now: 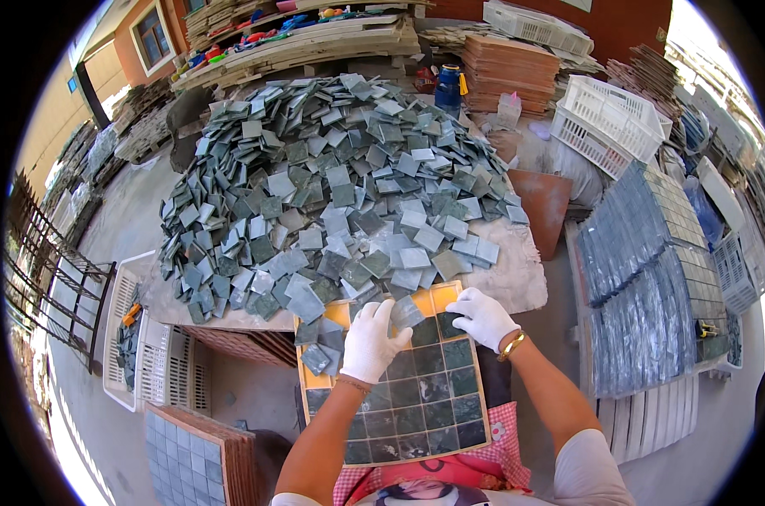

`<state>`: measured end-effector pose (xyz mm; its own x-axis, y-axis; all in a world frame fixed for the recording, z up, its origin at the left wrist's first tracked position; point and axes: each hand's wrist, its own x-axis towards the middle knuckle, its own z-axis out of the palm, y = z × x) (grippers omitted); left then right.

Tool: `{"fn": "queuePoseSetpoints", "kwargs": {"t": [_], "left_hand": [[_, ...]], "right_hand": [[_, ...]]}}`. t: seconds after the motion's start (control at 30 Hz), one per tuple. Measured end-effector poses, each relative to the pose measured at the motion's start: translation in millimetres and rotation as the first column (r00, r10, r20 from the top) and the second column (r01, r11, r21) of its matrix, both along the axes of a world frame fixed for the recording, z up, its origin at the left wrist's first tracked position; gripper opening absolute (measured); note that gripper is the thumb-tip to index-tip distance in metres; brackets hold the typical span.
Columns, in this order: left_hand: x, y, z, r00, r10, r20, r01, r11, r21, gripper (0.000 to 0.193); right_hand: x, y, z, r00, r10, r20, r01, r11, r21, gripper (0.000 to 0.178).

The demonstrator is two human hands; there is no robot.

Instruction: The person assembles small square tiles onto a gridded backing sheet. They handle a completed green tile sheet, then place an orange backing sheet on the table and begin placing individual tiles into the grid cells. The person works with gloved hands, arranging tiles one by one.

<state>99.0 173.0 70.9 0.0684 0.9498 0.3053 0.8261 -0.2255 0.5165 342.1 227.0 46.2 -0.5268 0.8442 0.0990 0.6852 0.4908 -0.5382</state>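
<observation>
A tray-like frame (487, 413) with a yellow bottom lies in front of me, with rows of square dark green stone tiles (431, 360) set in it. My left hand (370, 344), in a white glove, is over the tray's left part, thumb apart from the fingers. Loose tiles (316, 359) lie beside it, and a paler tile (407, 313) lies by its fingertips. My right hand (486, 320), also gloved, is at the tray's upper right corner, fingertips by a dark tile (449, 325). Its finger and thumb look apart, with nothing visible between them.
A large heap of loose green tiles (315, 177) covers most of the worktable (517, 270) beyond the tray. Wrapped stacks of tile sheets (644, 278) stand at the right. White crates (167, 358) are at the left, near a stack of tiled boards (188, 455). A blue jug (448, 88) stands behind the heap.
</observation>
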Motion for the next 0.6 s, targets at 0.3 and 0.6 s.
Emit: {"fn": "queuePoseSetpoints", "kwargs": {"t": [0.3,0.6], "left_hand": [[42,30,-11,0.985,-0.163,-0.054,0.164,0.986,0.01,0.051],[39,43,-3,0.955,-0.233,0.181,0.241,0.97,-0.022,0.035]], "right_hand": [[10,-22,20,0.949,-0.226,-0.221,0.169,0.954,-0.247,0.045],[-1,15,9,0.919,-0.086,-0.385,0.1,0.995,0.018,0.022]]}}
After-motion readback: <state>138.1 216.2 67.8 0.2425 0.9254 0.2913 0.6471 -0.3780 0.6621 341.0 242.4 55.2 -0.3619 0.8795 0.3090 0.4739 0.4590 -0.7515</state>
